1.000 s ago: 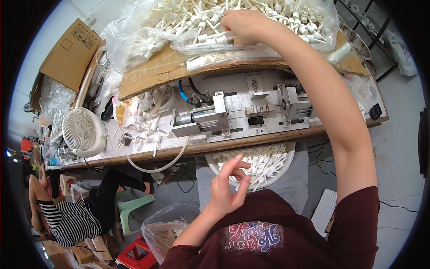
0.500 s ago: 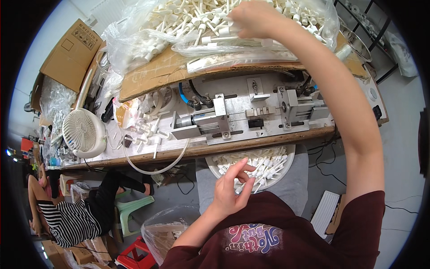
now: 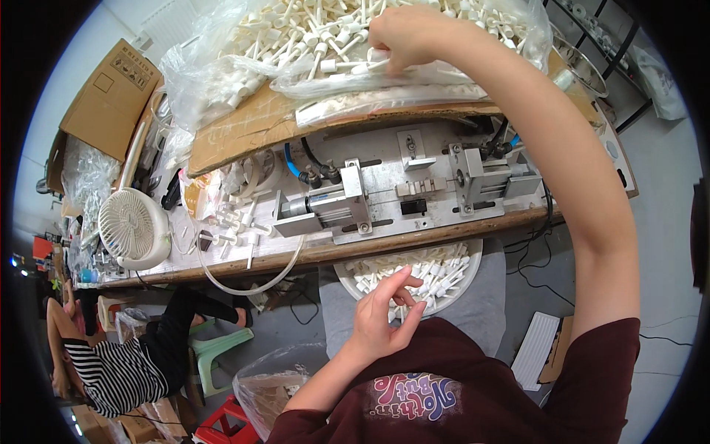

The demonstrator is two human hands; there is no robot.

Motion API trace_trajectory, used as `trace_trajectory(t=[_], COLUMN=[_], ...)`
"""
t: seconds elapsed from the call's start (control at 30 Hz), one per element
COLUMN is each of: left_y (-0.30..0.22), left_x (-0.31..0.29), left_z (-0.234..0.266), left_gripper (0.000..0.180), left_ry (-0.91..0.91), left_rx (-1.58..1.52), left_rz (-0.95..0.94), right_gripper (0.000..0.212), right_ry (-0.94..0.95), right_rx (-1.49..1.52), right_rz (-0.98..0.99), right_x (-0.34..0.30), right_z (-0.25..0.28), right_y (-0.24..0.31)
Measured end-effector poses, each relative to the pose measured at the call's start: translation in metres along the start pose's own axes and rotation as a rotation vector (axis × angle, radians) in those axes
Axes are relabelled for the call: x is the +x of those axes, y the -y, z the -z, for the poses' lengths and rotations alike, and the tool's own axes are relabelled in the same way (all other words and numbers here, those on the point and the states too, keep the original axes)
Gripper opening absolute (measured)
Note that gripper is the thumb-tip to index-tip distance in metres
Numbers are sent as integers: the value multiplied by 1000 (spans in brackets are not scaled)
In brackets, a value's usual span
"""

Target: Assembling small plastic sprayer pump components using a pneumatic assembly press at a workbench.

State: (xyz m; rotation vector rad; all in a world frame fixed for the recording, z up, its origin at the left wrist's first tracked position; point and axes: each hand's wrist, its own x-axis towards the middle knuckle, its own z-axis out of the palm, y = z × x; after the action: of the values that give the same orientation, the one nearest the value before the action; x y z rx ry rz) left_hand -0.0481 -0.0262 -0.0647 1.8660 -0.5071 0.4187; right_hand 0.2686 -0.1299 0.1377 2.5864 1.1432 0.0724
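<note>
Right hand (image 3: pixel 405 38), as I watch through my remote view, is at the far side with its fingers bent down into a heap of white capped pieces (image 3: pixel 325 41); white pieces show right at its fingertips, though I cannot tell whether it grips one; left hand (image 3: pixel 379 320) is on the near side, released and loosely curled, thumb apart from the fingers, over the near left part of a white bowl (image 3: pixel 475 272) holding similar pieces; the bowl rests on grey-clad legs; the heap lies in a clear plastic bag (image 3: pixel 318 87) on a cardboard sheet (image 3: pixel 237 133); between heap and bowl I see a metal fixture (image 3: pixel 420 189) on the bench (image 3: pixel 458 229); a white fan (image 3: pixel 133 228) stands well to its left.
</note>
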Motion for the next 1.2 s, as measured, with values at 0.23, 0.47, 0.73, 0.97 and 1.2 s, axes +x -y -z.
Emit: trace_trajectory(t=[0.23, 0.47, 0.73, 0.97, 1.2], left_y=[1, 5, 1, -11, -25], left_x=[-7, -5, 5, 45, 73], left_z=[-2, -5, 1, 28, 29], left_gripper=[70, 69, 68, 71, 37], left_ry=[-21, -25, -47, -269, -67], left_rx=[4, 4, 50, 231, 287], left_rz=[62, 27, -24, -69, -37], right_gripper=[30, 31, 27, 26, 13], right_ry=[-199, -427, -887, -482, -244], right_rx=[154, 201, 879, 1585, 1938], right_rz=[-75, -174, -338, -203, -312], right_x=[-1, -7, -35, -115, -165], right_z=[-36, -39, -22, -47, -97], right_y=[-6, -24, -26, 88, 134])
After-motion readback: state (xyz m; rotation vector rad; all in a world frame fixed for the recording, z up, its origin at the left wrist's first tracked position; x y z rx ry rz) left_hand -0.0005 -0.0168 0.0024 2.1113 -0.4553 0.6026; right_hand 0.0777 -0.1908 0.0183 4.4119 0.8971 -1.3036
